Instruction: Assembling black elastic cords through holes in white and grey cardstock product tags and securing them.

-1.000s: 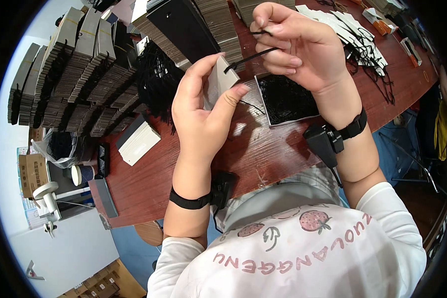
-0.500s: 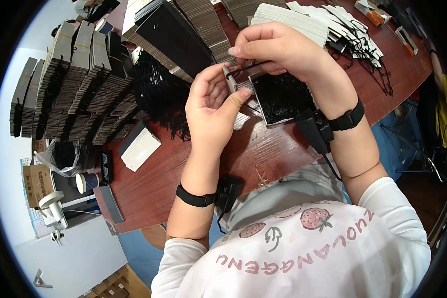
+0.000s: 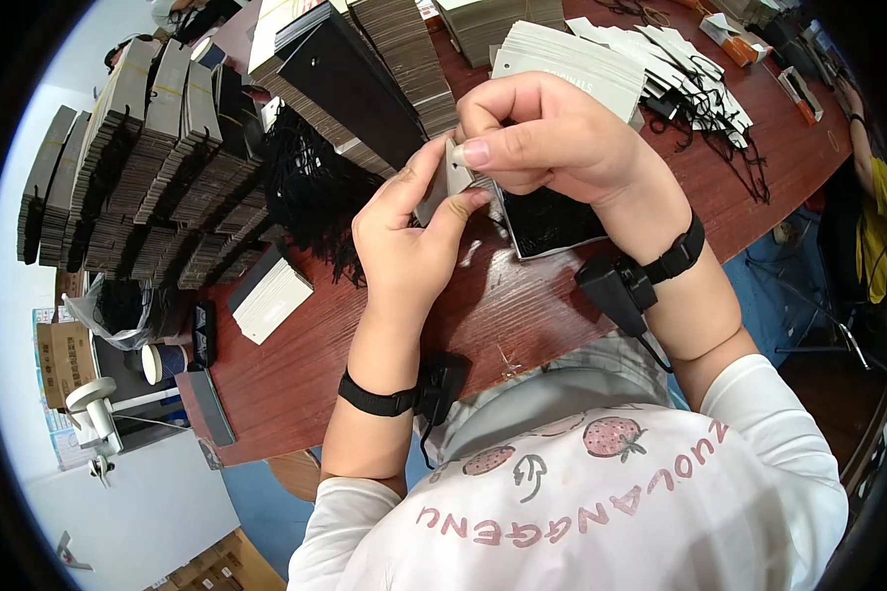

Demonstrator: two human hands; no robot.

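My left hand (image 3: 401,234) is closed around the side of a pale hang tag (image 3: 458,177), its thumb resting low on the card. My right hand (image 3: 557,133) is curled at the tag's upper end, thumb tip against the card. The black cord that ran to its fingers a moment before is now mostly hidden behind them. Just beneath the right hand, an open box with a pale rim holds many black cords (image 3: 552,222). Behind the right hand lies a fanned pile of pale tags (image 3: 572,69).
Tall stacks of tags (image 3: 163,128) and a bundle of black cords (image 3: 310,172) stand to the left. A black upright stack (image 3: 350,98) rises behind my left hand. Strung tags (image 3: 700,79) lie far right. A small tag pile (image 3: 271,295) rests on the red-brown table (image 3: 365,325).
My right hand has come down and in, bringing its thumb onto the tag's end. The cord stretched between tag and fingers no longer shows. My left hand has shifted slightly left.
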